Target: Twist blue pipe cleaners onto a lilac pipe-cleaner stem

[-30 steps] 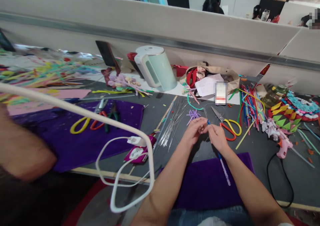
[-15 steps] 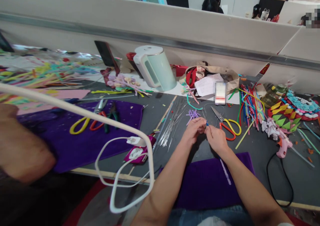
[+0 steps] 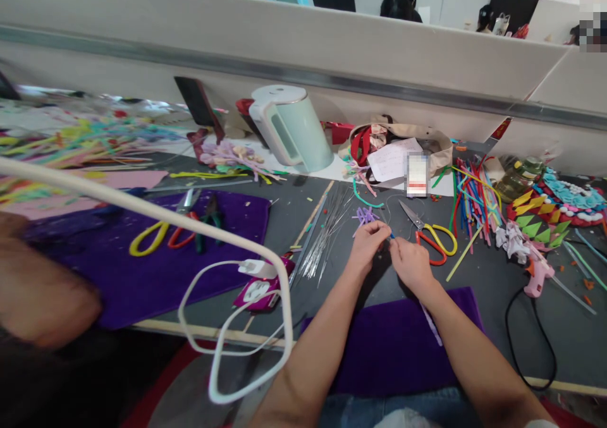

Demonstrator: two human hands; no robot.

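Left hand (image 3: 371, 239), right hand (image 3: 410, 262), grip tight on thin stick (image 3: 431, 324), red fabric (image 3: 362, 147) in beige bag (image 3: 442, 152)

Left hand (image 3: 372, 243) beside right hand (image 3: 410, 262), both in pinch grips

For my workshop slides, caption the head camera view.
Left hand and right hand hold a small blue piece between them, red-and-yellow-handled scissors lying nearby.

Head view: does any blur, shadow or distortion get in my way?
Head view: another person's bare arm at the picture's left edge looks blurred; head view: shadow darkens the grey tabletop below the bare left hand and bare right hand; head view: the pale mint-green kettle leans, probably wide-angle distortion.
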